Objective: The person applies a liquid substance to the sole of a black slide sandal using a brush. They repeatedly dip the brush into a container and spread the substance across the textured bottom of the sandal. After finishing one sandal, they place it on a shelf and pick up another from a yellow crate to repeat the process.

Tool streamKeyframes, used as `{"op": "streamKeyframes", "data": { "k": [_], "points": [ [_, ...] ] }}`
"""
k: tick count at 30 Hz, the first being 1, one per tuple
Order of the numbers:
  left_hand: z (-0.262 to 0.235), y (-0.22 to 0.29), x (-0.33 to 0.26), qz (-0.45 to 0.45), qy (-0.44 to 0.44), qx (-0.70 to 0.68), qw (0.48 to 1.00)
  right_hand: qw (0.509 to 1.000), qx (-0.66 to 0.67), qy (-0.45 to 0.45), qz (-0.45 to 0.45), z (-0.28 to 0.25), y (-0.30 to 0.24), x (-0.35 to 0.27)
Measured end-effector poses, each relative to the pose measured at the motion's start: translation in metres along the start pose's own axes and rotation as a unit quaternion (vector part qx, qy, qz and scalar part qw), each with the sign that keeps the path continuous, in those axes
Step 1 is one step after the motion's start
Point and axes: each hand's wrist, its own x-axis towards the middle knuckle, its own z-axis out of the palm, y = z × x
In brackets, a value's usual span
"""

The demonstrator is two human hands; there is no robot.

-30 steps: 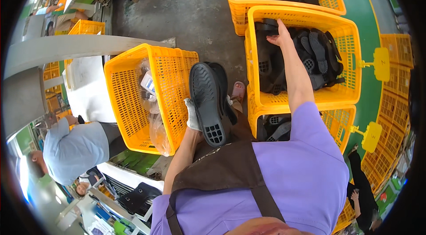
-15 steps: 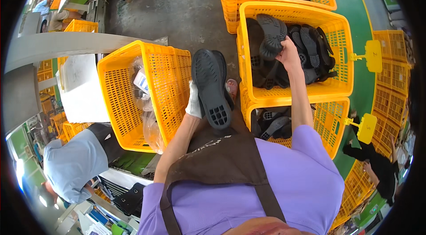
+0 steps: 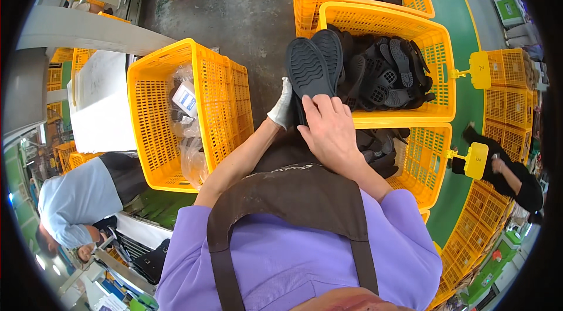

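Note:
Two or more black rubber shoe soles, overlapping with their ridged treads up, are held in front of me at the left edge of the middle basket. My left hand, in a white glove, grips their left side; most of its fingers are hidden underneath. Bare, my right hand lies over the near end of the top sole, fingers bent onto it and thumb at the edge. Just right of the soles, the yellow middle basket holds a pile of similar black soles.
Beyond stands another yellow basket of soles, and a nearer one sits by my right arm. To the left, a tilted yellow basket contains plastic bags and a white labelled packet. Yellow tags hang on the right-hand baskets. People work at both sides.
My right hand has come back from the middle basket, where it held a sole, onto the soles at my left hand. The held soles have shifted right and away from me.

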Motion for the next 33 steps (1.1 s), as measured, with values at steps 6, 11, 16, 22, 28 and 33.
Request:
{"op": "streamKeyframes", "data": {
  "k": [6, 11, 16, 22, 28, 33],
  "points": [
    [-0.016, -0.009, 0.003, 0.034, -0.054, 0.019, 0.998, 0.999, 0.006, 0.039, -0.009, -0.022, -0.015, 0.000],
    [0.005, 0.011, -0.022, 0.026, -0.095, -0.049, 0.994, 0.988, 0.144, 0.037, -0.042, -0.032, -0.004, 0.010],
    [-0.006, 0.017, -0.027, 0.053, -0.100, 0.004, 0.994, 0.984, 0.159, 0.076, -0.035, -0.036, -0.008, 0.013],
    [-0.017, 0.011, -0.025, 0.056, -0.086, 0.161, 0.982, 0.986, 0.125, 0.086, -0.072, -0.022, -0.024, 0.008],
    [-0.021, 0.004, -0.041, -0.018, -0.090, 0.084, 0.992, 0.983, 0.132, 0.039, -0.123, -0.019, -0.030, 0.005],
    [-0.023, -0.001, -0.042, -0.046, -0.090, 0.040, 0.994, 0.933, 0.333, 0.021, -0.132, -0.023, -0.020, 0.010]
  ]
}}
